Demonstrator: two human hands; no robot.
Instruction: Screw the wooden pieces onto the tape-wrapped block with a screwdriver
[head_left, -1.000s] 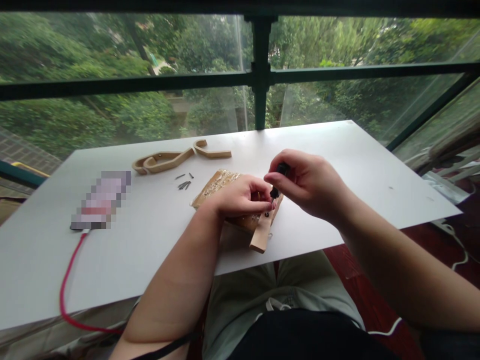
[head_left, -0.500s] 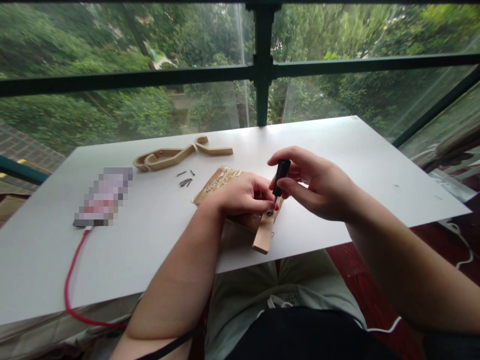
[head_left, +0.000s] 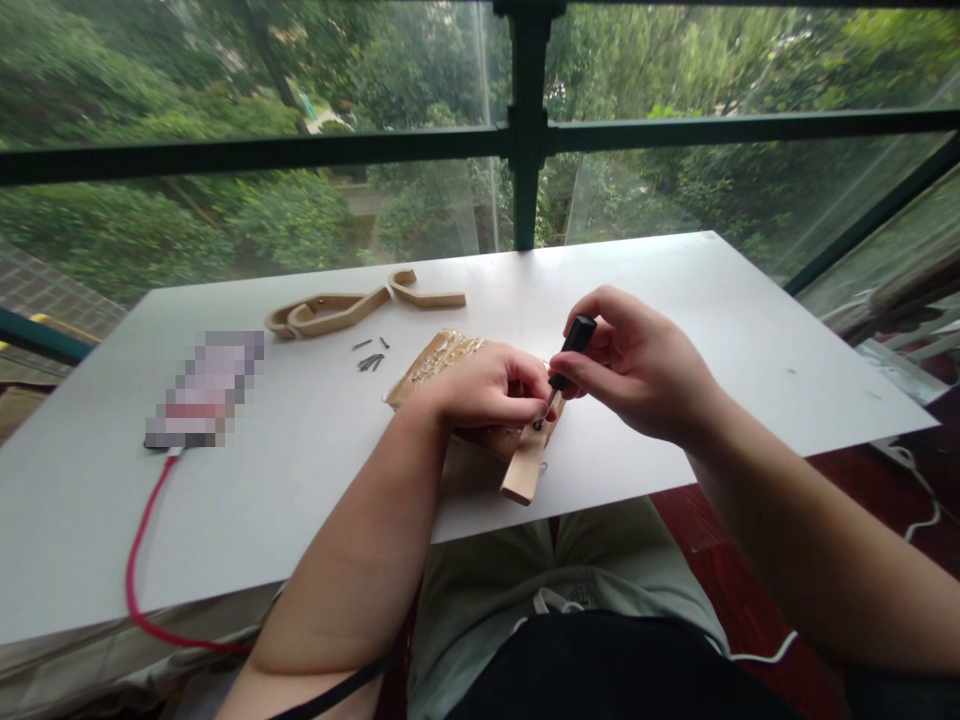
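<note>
Holds black-handled metal screwdriver (head_left: 579,338) in right hand (head_left: 637,368), pointing down at dark round spot (head_left: 538,425) in flat pale wooden strip (head_left: 523,472); touches strip with curled left hand (head_left: 491,388), cannot tell its grip.

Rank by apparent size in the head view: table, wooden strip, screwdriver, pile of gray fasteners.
1. Table
2. Wooden strip and screwdriver: unsure, since the left hand hides part of one, the right hand part of the other
3. Pile of gray fasteners

left hand (head_left: 491,385): low, back up, fingers (head_left: 531,372) curled | right hand (head_left: 630,370): higher, pinch grip | forearms (head_left: 367,510): angled inward
</note>
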